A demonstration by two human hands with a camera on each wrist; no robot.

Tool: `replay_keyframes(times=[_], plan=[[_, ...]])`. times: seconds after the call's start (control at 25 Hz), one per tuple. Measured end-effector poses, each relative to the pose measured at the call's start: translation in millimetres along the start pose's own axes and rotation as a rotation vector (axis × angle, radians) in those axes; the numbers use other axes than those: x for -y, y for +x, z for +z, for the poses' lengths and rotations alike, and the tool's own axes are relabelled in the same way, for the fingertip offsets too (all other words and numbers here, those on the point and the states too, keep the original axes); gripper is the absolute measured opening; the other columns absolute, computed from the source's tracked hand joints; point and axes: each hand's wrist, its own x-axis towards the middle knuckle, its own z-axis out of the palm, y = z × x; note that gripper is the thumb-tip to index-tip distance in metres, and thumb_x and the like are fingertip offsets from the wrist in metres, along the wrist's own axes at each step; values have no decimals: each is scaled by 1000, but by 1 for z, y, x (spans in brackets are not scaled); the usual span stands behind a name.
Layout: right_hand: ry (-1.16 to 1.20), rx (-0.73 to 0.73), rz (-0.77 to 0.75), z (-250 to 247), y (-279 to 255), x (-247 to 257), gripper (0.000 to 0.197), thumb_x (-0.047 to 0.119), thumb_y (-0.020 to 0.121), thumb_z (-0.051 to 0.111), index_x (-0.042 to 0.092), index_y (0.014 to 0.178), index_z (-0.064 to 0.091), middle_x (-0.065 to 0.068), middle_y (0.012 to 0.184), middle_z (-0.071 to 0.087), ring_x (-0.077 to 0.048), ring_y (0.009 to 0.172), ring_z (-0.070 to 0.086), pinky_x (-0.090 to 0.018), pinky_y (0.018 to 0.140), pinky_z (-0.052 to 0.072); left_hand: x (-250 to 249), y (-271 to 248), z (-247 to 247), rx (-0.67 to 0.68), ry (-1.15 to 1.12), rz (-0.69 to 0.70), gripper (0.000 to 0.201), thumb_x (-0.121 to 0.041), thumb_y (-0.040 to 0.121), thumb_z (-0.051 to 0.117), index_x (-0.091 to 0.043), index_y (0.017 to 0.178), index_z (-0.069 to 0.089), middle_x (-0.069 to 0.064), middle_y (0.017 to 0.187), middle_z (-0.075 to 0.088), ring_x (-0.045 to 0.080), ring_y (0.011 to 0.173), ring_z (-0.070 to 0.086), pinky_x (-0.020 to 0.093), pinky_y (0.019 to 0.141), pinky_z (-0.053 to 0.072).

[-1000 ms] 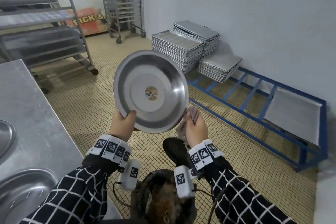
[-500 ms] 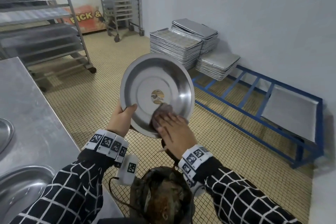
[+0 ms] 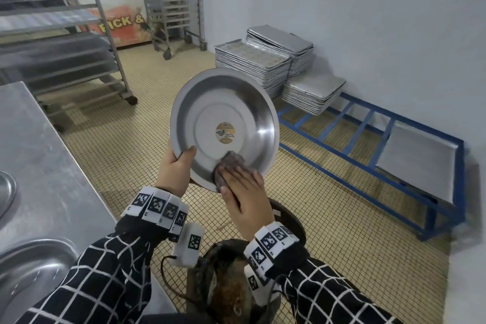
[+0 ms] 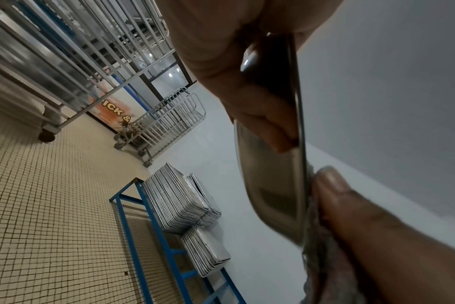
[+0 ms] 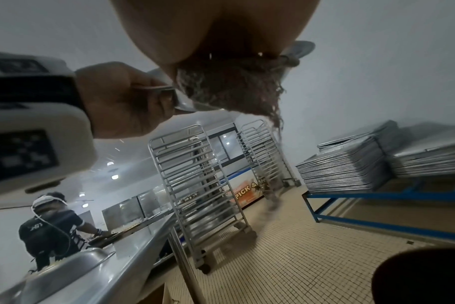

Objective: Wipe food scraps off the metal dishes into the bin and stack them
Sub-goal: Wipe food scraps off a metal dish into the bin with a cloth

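The left hand (image 3: pixel 176 171) pinches the metal dish (image 3: pixel 223 126) at its rim near 7 o'clock, thumb inside and fingers curled behind, and holds it tilted above the dark bin (image 3: pixel 289 221). The right hand (image 3: pixel 246 197), fingers straight and together, presses a grey cloth (image 3: pixel 228 166) on the inner wall near 6 o'clock. The dish looks thin, stiff, light and smooth, so I judge it may slip; a firm pinch on the rolled rim seems best.

The head camera looks down from up high at the round dish (image 3: pixel 223 123) and the floor. The left wrist camera sits very close beside the dish's edge. The right wrist camera looks up from low under the hand. All three see the stacked trays (image 3: pixel 252 66) by the wall.
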Motion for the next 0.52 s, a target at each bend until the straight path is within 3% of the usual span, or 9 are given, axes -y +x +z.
replay_keyframes(times=[0.08, 0.16, 0.24, 0.32, 0.4, 0.44, 0.52], plan=[[-135, 31, 21, -4, -3, -13, 56, 49, 100, 9, 28, 143, 37, 12, 150, 33, -9, 146, 13, -39, 119, 4, 1, 0, -1, 5, -4, -11, 34, -12, 93, 53, -14, 128, 52, -2, 108, 63, 18, 102, 58, 30, 87, 48], [-217, 63, 129, -9, -2, -36, 62, 53, 96, -3, 31, 148, 21, 13, 157, 11, -11, 147, -10, -43, 120, 0, 4, 3, -4, 20, 6, -41, 27, -14, 93, 54, -18, 120, 56, 2, 104, 64, 25, 100, 61, 39, 86, 51], [-162, 31, 256, -17, 2, -56, 60, 54, 95, 0, 29, 149, 7, 11, 158, -7, -12, 145, -19, -45, 120, 4, 5, 3, -5, 44, 42, -67, 21, -15, 93, 54, -15, 113, 57, 5, 94, 65, 28, 89, 62, 41, 74, 52], [-42, -71, 289, -26, 12, -66, 58, 47, 99, 14, 22, 150, 3, 7, 159, -12, -15, 147, -8, -43, 117, 23, 9, 3, -5, 62, 47, -116, 24, -15, 93, 53, -9, 116, 54, 9, 90, 63, 28, 78, 62, 38, 62, 52], [65, -137, 311, -41, 22, -67, 60, 37, 101, 30, 20, 151, 3, 5, 160, -7, -20, 144, 22, -29, 94, 49, 9, 1, -5, 81, 31, -155, 22, -13, 93, 52, -10, 114, 51, 12, 89, 61, 29, 73, 62, 38, 57, 53], [103, -146, 344, -48, 26, -67, 61, 34, 101, 35, 21, 152, 4, 3, 160, 3, -19, 135, 37, -23, 82, 51, 8, 1, -5, 87, 20, -170, 20, -12, 93, 52, -12, 113, 51, 12, 89, 61, 29, 71, 62, 37, 55, 54], [213, -176, 419, -59, 32, -70, 61, 30, 99, 43, 25, 152, 13, -1, 148, 38, -14, 116, 53, -21, 79, 48, 7, 0, -6, 101, 8, -193, 15, -10, 93, 51, -15, 106, 52, 12, 86, 61, 29, 68, 61, 34, 50, 54]])
